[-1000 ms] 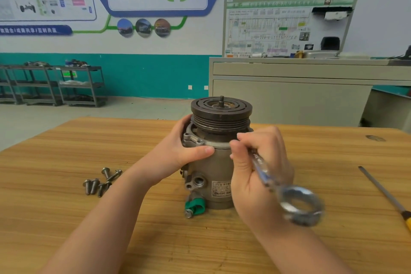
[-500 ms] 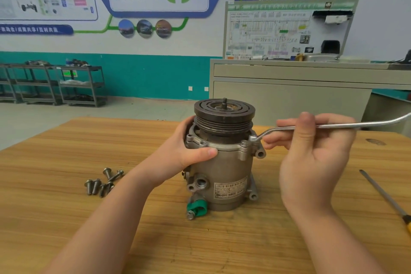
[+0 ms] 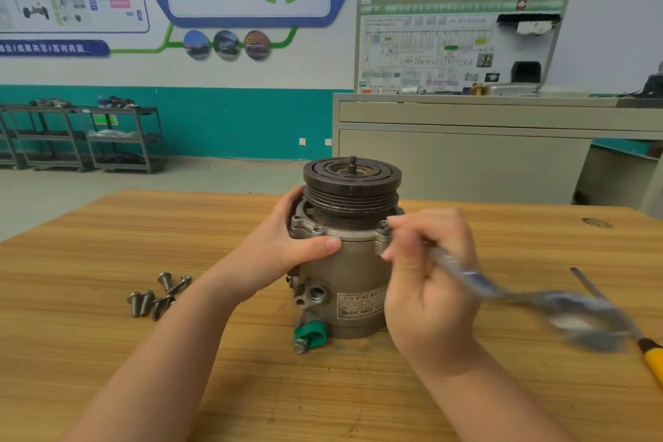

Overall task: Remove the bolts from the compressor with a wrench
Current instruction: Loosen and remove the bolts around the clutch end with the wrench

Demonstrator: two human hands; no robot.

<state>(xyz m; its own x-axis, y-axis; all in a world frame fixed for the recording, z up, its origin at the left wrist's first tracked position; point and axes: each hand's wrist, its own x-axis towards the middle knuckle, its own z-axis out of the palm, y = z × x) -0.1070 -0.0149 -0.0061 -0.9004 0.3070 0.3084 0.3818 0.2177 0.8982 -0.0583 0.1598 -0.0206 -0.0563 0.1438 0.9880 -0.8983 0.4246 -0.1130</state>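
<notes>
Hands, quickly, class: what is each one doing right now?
Left hand: gripping the upright grey metal compressor.
Right hand: holding the long silver steel wrench, blurred.

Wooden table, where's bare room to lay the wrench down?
Bare wood on the table lies nearest you, left of the left hand, below the loose bolts. Crowded: between compressor and screwdriver, where the right hand swings the wrench.
</notes>
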